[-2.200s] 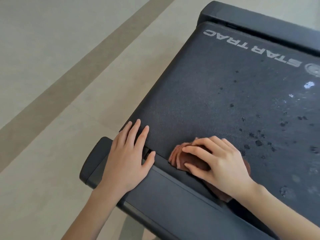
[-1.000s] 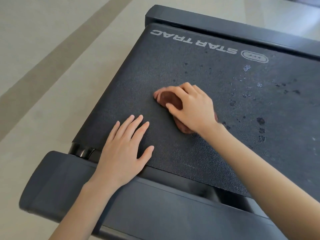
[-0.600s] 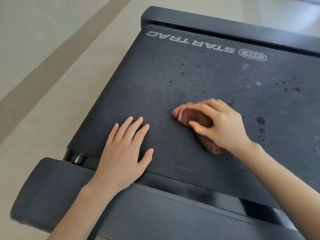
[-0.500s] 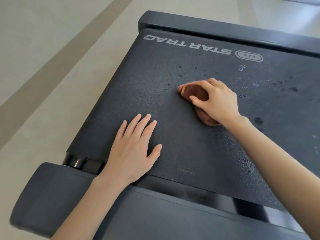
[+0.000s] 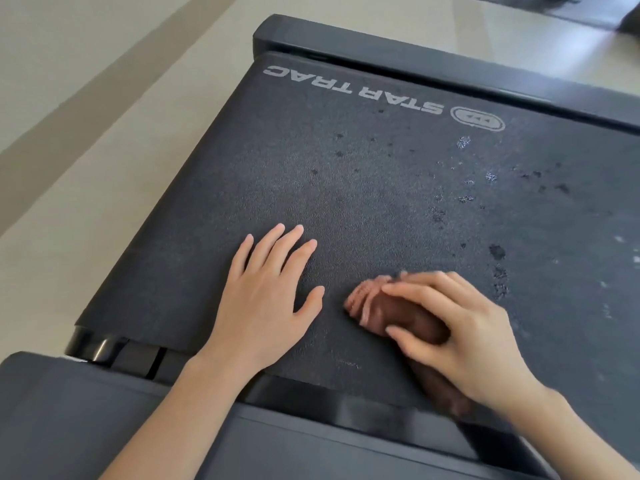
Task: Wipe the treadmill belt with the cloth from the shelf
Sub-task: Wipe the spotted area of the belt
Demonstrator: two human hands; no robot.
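The black treadmill belt (image 5: 363, 188), printed STAR TRAC near its far end, fills the view. Dark wet spots and pale specks (image 5: 498, 252) dot its right half. My right hand (image 5: 460, 327) presses a bunched brown cloth (image 5: 388, 313) onto the near part of the belt; the cloth sticks out past my fingertips and under my wrist. My left hand (image 5: 266, 299) lies flat on the belt just left of the cloth, fingers spread, holding nothing.
A dark end cover (image 5: 104, 410) runs along the near edge of the belt, with a shiny roller end (image 5: 93, 348) at its left. A black side rail (image 5: 450, 71) borders the far edge. Beige floor (image 5: 86, 116) lies to the left.
My right hand has drawn the cloth back from mid-belt toward the near edge. My left hand stays flat on the belt, almost unmoved.
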